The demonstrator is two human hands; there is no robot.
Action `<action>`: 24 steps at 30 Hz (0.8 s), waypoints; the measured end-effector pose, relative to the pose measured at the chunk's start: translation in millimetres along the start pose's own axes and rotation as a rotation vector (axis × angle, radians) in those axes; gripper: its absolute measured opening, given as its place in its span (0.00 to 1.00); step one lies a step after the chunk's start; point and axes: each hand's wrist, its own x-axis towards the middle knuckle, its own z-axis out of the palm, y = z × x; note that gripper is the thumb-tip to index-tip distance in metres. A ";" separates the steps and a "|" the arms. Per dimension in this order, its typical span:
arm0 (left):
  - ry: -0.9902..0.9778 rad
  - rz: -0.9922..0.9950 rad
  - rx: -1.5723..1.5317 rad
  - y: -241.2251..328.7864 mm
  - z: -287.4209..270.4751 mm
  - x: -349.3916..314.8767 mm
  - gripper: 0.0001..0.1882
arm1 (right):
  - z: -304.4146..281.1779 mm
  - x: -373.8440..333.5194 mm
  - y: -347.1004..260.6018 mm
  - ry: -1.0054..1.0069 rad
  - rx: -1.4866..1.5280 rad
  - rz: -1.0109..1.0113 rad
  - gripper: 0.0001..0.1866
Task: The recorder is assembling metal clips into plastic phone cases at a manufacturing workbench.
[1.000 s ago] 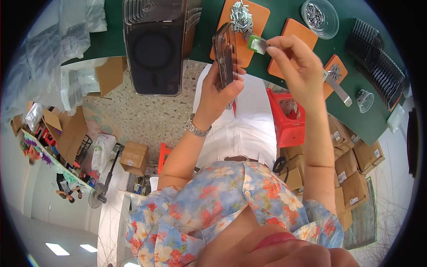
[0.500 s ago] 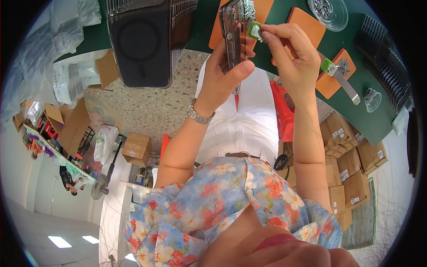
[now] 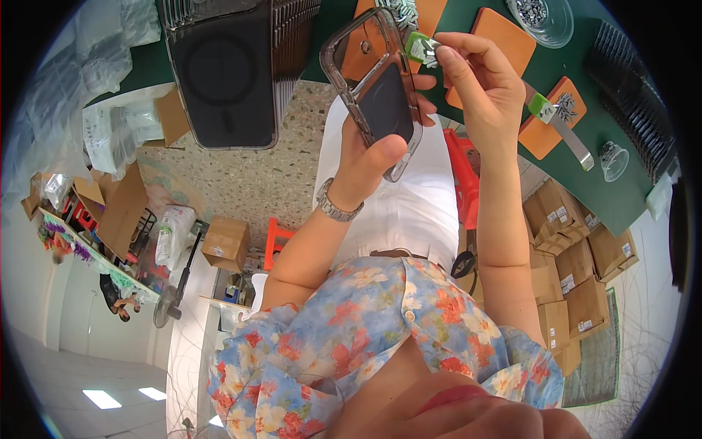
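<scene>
The left hand (image 3: pixel 371 157) is grasping a dark-backed clear phone case (image 3: pixel 387 110), holding it tilted over the lap (image 3: pixel 409 205). The right hand (image 3: pixel 484 82) is pinching a small green-and-silver piece (image 3: pixel 418 48) just beside the case; whether they are touching is hard to tell. Beyond, metal pins (image 3: pixel 406 11) are lying on an orange board (image 3: pixel 433 12) on the green table (image 3: pixel 621 201).

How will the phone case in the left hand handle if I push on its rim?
The phone case is probably light: it looks thin-walled, with a large opening near one end. It likely flexes little, since its frame looks straight in the left hand. Its glossy edges hint it might slip.
</scene>
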 end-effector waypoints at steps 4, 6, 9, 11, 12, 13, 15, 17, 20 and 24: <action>0.014 0.028 -0.008 3.4 1.1 5.2 0.46 | 2.5 0.2 -4.3 0.020 0.005 -0.005 0.09; 0.024 0.031 0.009 5.9 1.3 6.9 0.47 | 1.7 -2.5 -6.5 0.049 0.030 -0.014 0.10; 0.025 0.059 0.064 11.0 -3.4 9.0 0.49 | 0.2 -8.8 -0.6 0.054 0.078 -0.023 0.12; 0.015 0.083 0.100 14.8 -3.9 10.5 0.50 | 2.9 -12.0 -1.3 0.045 0.079 0.002 0.13; 0.033 0.087 0.095 17.6 -2.0 11.2 0.51 | 5.4 -13.2 -1.5 0.035 0.080 0.026 0.14; 0.052 0.092 0.091 19.4 -1.1 11.7 0.52 | 9.5 -13.1 1.0 0.036 0.081 0.026 0.14; 0.043 0.106 0.104 20.5 -0.8 13.4 0.52 | 17.0 -11.9 6.5 0.035 0.105 -0.103 0.16; 0.038 0.122 0.120 22.0 -0.7 15.0 0.52 | 17.8 -13.2 3.7 0.044 0.096 -0.106 0.16; 0.032 0.157 0.158 23.7 -2.2 16.6 0.52 | 14.2 -8.7 -8.8 0.088 0.057 0.016 0.13; 0.007 0.182 0.250 23.7 -5.1 19.9 0.50 | 5.8 7.7 -6.6 0.023 0.078 0.066 0.08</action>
